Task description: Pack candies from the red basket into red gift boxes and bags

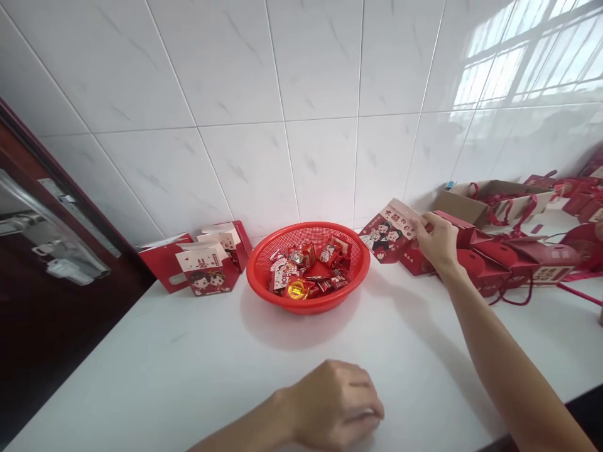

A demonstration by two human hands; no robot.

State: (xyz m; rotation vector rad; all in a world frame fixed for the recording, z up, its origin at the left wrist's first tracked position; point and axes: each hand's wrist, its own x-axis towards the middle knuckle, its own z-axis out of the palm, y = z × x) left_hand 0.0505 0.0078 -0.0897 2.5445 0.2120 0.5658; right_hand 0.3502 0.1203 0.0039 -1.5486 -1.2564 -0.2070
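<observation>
My right hand pinches the pale top edge of a red paper candy box, printed with cartoon figures, holding it tilted right of the basket. Down at the front, my left hand rests on the white table, fingers curled in toward the thumb; nothing shows in them. Between and beyond the hands stands a red plastic basket with wrapped candies in it. Left of the basket, several similar boxes stand upright, the front one showing two cartoon faces.
Several red boxes with cord handles crowd the right side. Behind them sits an open cardboard carton with red ribbon. White wall tiles close off the back, and a dark door with a metal handle stands at the left.
</observation>
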